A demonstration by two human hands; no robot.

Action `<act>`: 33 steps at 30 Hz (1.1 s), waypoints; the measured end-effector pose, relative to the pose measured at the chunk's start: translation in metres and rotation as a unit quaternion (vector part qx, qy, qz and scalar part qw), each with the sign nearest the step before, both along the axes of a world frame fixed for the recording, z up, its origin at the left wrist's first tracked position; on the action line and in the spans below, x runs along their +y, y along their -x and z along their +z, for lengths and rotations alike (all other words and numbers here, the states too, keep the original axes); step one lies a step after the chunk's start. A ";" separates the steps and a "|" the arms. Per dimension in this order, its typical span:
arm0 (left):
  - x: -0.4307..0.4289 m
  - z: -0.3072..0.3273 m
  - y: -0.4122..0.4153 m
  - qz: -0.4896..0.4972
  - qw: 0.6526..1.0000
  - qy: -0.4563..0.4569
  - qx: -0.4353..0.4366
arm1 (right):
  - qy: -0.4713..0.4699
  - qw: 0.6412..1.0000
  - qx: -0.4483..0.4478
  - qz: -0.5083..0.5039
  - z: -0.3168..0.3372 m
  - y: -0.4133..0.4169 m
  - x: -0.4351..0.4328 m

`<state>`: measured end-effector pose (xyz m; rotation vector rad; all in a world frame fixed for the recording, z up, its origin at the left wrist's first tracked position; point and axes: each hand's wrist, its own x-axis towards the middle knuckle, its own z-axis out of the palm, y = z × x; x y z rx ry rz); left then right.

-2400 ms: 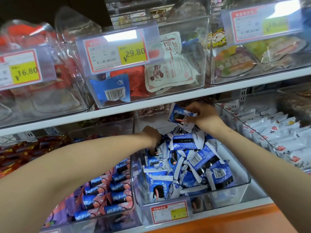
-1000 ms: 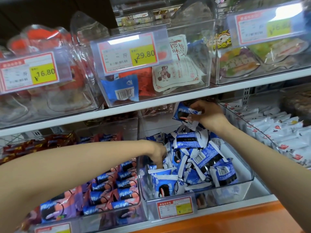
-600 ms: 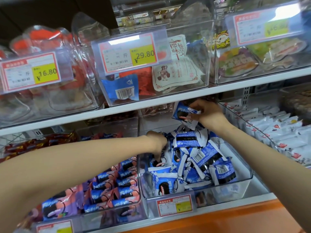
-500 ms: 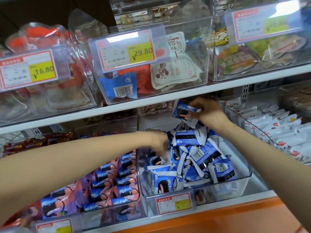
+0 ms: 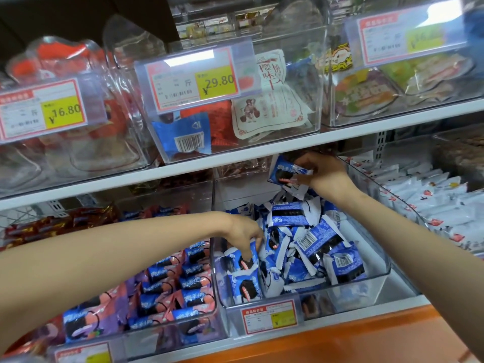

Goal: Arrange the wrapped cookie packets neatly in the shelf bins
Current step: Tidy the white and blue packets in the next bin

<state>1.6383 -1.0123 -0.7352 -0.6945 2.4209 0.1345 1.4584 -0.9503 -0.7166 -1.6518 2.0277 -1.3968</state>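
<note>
In the clear bin (image 5: 389, 268) on the lower shelf, the left hand (image 5: 243, 233) pinches an upright packet (image 5: 242, 263) at its front-left corner, the loose pile (image 5: 303, 242) just right, while the right hand (image 5: 326, 174) pinches a raised packet (image 5: 284, 174) above the back edge.

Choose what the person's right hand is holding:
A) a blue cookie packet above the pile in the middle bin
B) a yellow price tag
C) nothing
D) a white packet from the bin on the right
A: the right hand pinches a blue cookie packet, lifted above the pile of similar packets in the clear middle bin.
</note>
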 end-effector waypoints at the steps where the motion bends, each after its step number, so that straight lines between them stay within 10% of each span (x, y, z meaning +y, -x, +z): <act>1: -0.002 0.001 0.000 0.010 1.000 0.010 0.015 | 0.003 1.000 -0.003 0.002 0.000 0.001 0.000; 15: 0.012 -0.006 0.005 -0.050 0.979 0.189 -0.057 | 0.005 1.000 -0.005 0.004 0.002 -0.001 0.000; 22: 0.016 0.000 -0.003 0.066 0.985 -0.055 -0.148 | 0.021 0.999 -0.031 0.007 0.003 -0.001 0.007; 33: 0.013 0.006 -0.007 0.111 0.994 0.000 0.018 | 0.027 0.999 -0.028 0.006 0.004 0.001 0.008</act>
